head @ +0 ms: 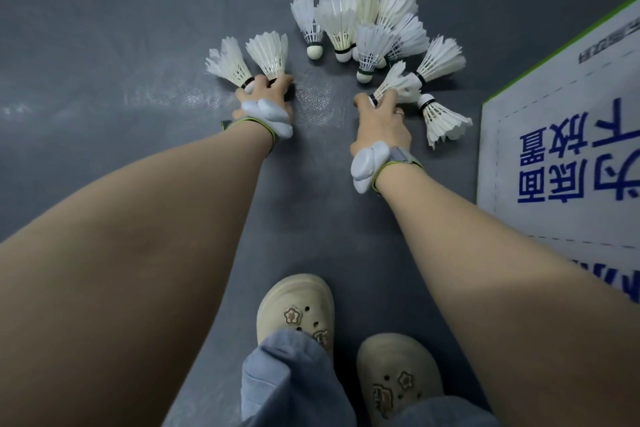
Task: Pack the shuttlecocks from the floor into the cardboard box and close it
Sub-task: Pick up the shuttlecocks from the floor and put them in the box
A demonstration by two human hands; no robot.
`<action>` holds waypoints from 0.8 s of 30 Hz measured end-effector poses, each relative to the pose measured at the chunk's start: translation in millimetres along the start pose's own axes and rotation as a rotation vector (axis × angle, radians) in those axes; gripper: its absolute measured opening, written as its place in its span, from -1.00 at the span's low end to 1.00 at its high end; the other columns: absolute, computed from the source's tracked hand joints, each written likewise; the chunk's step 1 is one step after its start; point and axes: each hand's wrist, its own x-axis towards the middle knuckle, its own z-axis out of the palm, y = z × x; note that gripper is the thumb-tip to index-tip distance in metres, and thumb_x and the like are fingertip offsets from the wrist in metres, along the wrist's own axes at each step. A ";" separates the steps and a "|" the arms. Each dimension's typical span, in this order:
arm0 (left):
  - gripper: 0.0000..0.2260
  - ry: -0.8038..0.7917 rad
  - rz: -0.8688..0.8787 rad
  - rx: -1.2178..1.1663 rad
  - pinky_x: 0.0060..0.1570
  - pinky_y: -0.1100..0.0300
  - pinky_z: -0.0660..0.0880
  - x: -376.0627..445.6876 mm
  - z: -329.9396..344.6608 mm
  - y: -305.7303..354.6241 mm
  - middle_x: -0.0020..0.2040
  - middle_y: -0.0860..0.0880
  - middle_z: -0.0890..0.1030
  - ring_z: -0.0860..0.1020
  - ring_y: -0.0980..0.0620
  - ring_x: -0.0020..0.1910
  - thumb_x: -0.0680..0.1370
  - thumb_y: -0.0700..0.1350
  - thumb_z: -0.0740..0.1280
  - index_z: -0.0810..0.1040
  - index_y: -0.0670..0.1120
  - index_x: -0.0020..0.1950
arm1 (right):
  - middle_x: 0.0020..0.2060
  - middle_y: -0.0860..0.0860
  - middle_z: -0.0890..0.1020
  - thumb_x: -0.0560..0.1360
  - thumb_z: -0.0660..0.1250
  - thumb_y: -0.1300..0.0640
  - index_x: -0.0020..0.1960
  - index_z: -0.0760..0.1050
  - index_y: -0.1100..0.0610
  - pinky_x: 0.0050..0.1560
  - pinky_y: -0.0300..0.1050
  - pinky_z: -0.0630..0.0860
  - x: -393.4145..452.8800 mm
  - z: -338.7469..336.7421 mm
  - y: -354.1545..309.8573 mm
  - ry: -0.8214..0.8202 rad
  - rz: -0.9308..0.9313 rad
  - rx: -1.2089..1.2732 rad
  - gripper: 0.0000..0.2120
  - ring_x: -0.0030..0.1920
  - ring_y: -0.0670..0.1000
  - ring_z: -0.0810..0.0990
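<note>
1. My left hand [266, 97] is curled round the cork ends of two shuttlecocks [249, 61], their feather skirts fanning up and away from my knuckles, side by side and nearly parallel; my right hand [381, 118] pinches the cork end of another shuttlecock [394, 81], whose long axis slants away from me and to the right.

2. The relation that matters next, as I judge it: the cardboard box [568, 135] lies to my right, its printed panel just beside the rightmost shuttlecock on the floor [443, 118]; my right hand is much the nearer to it, my left hand well apart from it across the bare grey floor [138, 28]; so the right-hand load has the short carry and the left must cross over.

3. The loose pile of shuttlecocks [360, 31] lies beyond my fingertips, between my two hands and a little right of centre; most point their corks towards me and their feathers away, so the grippable ends face my fingers; a few overlap, feathers touching feathers.

4. How they look: white feather skirts, some creamier than others, a dark band above each pale rounded cork; several skirts are ragged or splayed at the tips.

5. From here I see only a white printed face of the box with blue characters, a dashed line and a green edge; whether its flaps stand open I cannot tell.

6. Most of the shuttlecocks are not yet packed; my shoes [298, 308] stand close behind my arms.
</note>
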 end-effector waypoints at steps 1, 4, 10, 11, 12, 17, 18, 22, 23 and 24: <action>-0.57 0.012 0.018 0.002 0.22 -0.01 0.32 -0.6 0.5 -0.6 0.42 -0.08 0.25 0.26 -0.23 0.33 0.57 -0.09 0.15 0.21 0.13 0.43 | 0.28 0.17 0.23 0.39 0.29 0.31 0.33 0.27 0.03 -0.18 0.02 0.44 0.2 0.4 -3.0 -0.010 -0.015 0.005 -0.44 0.16 0.26 0.43; -0.57 0.032 0.036 0.012 0.20 -0.01 0.31 -0.3 -0.7 -0.9 0.40 -0.13 0.27 0.26 -0.22 0.33 0.56 -0.10 0.14 0.21 0.11 0.43 | 0.33 0.12 0.20 0.37 0.30 0.33 0.36 0.26 0.02 -0.11 0.03 0.49 2.4 -1.3 -9.5 -0.019 -0.096 0.006 -0.39 0.18 0.26 0.43; -0.60 0.030 -0.021 -0.008 0.24 -0.06 0.27 5.3 -6.9 -2.6 0.43 0.01 0.27 0.30 -0.30 0.30 0.57 -0.05 0.12 0.23 0.19 0.40 | 0.49 0.06 0.06 0.50 0.19 0.26 0.45 0.18 -0.03 0.03 0.04 0.42 14.4 -4.2 -6.7 -0.169 -0.130 -0.153 -0.44 0.40 0.30 0.16; -0.59 0.016 -0.025 -0.007 0.27 -0.07 0.26 7.8 -6.9 -3.9 0.45 0.02 0.25 0.31 -0.29 0.31 0.58 -0.02 0.12 0.20 0.21 0.42 | 0.51 0.06 0.03 0.52 0.18 0.24 0.45 0.18 -0.02 0.11 0.05 0.42 15.9 -4.4 -4.6 -0.197 -0.109 -0.159 -0.47 0.42 0.29 0.12; -0.57 -0.003 -0.023 -0.001 0.31 -0.07 0.25 9.6 -7.5 -6.5 0.47 0.03 0.22 0.30 -0.28 0.34 0.58 0.01 0.11 0.16 0.22 0.44 | 0.53 0.05 -0.02 0.54 0.15 0.22 0.45 0.17 -0.02 0.18 0.06 0.41 16.3 -4.4 -3.2 -0.226 -0.084 -0.150 -0.49 0.45 0.28 0.10; -0.54 -0.101 -0.004 0.068 0.41 -0.04 0.12 16.2 -14.6 -11.0 0.53 0.00 0.08 0.20 -0.19 0.46 0.61 0.06 0.01 0.02 0.18 0.51 | 0.50 0.11 0.04 0.58 0.08 0.26 0.42 0.22 0.07 0.12 0.04 0.43 15.9 -3.0 -3.3 -0.202 -0.069 -0.197 -0.58 0.37 0.28 0.26; -0.54 -0.099 -0.001 0.091 0.43 -0.01 0.09 15.5 -15.3 -8.6 0.54 -0.01 0.07 0.17 -0.15 0.48 0.62 0.04 0.00 0.01 0.15 0.52 | 0.46 0.12 0.10 0.58 0.08 0.27 0.40 0.24 0.11 0.08 0.03 0.43 15.4 -2.3 -3.9 -0.167 -0.070 -0.199 -0.60 0.34 0.28 0.31; -0.59 -0.053 -0.021 0.000 0.36 0.04 0.22 13.6 -14.5 3.7 0.48 -0.17 0.20 0.26 -0.19 0.41 0.62 -0.08 0.09 0.23 -0.01 0.48 | 0.41 0.08 0.26 0.60 0.05 0.29 0.38 0.24 0.23 0.09 0.00 0.43 14.7 -5.9 -6.3 -0.069 -0.026 -0.066 -0.65 0.27 0.22 0.41; -0.60 -0.044 -0.021 0.009 0.32 0.05 0.24 10.9 -15.6 7.1 0.45 -0.19 0.23 0.30 -0.18 0.36 0.62 -0.10 0.09 0.26 -0.03 0.46 | 0.41 0.09 0.25 0.59 0.08 0.30 0.36 0.25 0.23 0.02 -0.02 0.41 15.2 -8.6 -7.7 -0.039 -0.036 -0.055 -0.65 0.24 0.22 0.44; -0.62 -0.032 -0.027 0.039 0.27 0.08 0.23 8.1 -15.7 9.7 0.42 -0.18 0.24 0.32 -0.15 0.29 0.61 -0.12 0.09 0.28 -0.03 0.45 | 0.42 0.11 0.21 0.56 0.13 0.32 0.35 0.28 0.21 -0.06 -0.04 0.38 14.7 -11.6 -8.3 -0.008 -0.055 -0.062 -0.65 0.21 0.22 0.46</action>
